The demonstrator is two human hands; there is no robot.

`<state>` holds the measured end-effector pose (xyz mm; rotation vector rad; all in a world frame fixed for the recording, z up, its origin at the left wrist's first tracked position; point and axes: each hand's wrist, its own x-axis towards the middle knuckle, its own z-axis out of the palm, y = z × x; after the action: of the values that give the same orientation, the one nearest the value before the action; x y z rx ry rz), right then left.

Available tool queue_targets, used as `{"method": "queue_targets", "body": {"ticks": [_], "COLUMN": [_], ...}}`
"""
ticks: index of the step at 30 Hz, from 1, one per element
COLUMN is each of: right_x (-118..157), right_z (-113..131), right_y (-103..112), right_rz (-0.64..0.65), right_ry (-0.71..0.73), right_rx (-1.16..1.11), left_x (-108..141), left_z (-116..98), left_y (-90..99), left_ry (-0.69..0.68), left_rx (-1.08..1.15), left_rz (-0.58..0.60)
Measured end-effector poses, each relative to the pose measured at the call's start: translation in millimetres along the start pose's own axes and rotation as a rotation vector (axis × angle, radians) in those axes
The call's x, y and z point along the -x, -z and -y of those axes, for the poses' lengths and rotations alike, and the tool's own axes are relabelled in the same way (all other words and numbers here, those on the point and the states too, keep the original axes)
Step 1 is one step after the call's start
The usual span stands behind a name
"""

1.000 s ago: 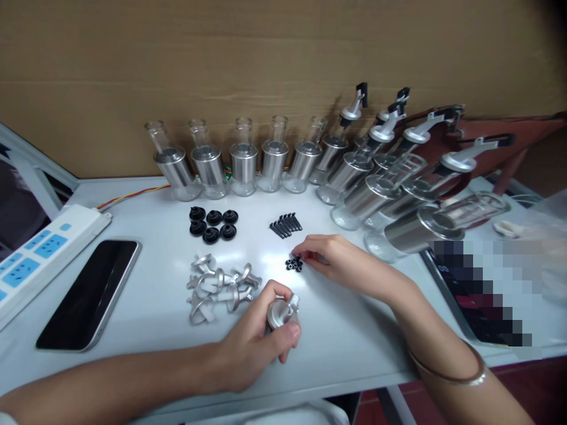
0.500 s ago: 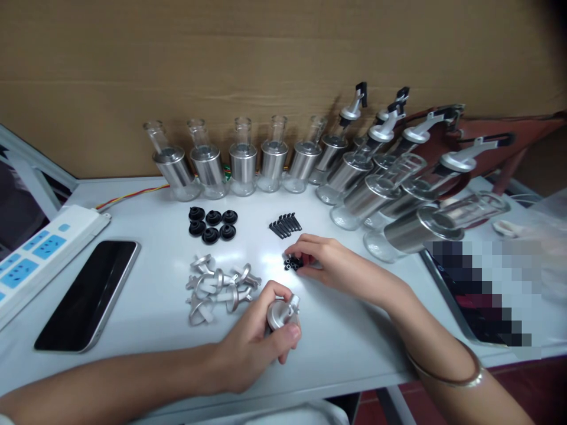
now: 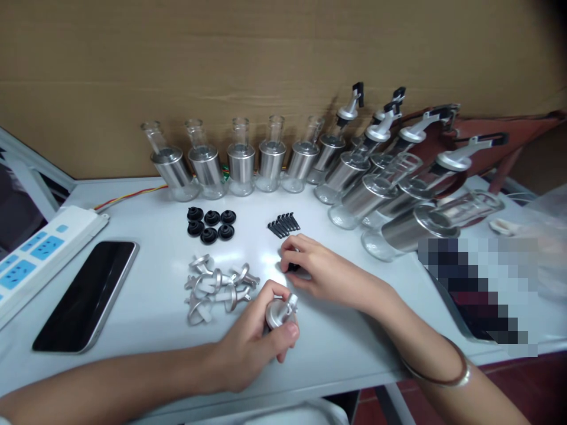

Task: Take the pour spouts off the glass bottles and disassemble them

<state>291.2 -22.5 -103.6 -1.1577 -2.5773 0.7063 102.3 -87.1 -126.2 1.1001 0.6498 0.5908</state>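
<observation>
My left hand (image 3: 266, 339) is closed around a silver pourer spout (image 3: 278, 314), its round flange and narrow tip showing between thumb and fingers. My right hand (image 3: 305, 262) rests over a small pile of black parts (image 3: 292, 267), fingers bent down among them. The fingers cover most of the pile, so what they pinch is hidden. Left of my left hand lies a heap of silver pourer spouts (image 3: 217, 283). Beyond my right hand, several black levers (image 3: 283, 224) lie in a row. Several black stoppers (image 3: 210, 224) sit in two rows further left.
Glass oil bottles (image 3: 241, 159) with steel sleeves line the back and right; several carry pourers with black levers (image 3: 454, 156). A phone (image 3: 86, 295) and a white power strip (image 3: 44, 254) lie at left. A dark, partly pixelated device (image 3: 469, 295) lies right. Cardboard (image 3: 221, 59) stands behind.
My right hand has moved slightly left and its fingers now cover the small black parts that showed before. My left hand keeps hold of the spout; the view has shifted slightly.
</observation>
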Motion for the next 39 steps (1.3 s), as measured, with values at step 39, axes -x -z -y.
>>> {"method": "queue_targets", "body": {"ticks": [39], "right_x": [-0.2], "right_z": [30.4], "right_y": [-2.1], "right_rz": [-0.242], "right_ry": [0.388], "right_rx": [-0.334], "left_x": [-4.1], "left_z": [5.2], "left_y": [2.6], "left_ry": [-0.109], "left_rx": [-0.088], "left_rz": [-0.009]}}
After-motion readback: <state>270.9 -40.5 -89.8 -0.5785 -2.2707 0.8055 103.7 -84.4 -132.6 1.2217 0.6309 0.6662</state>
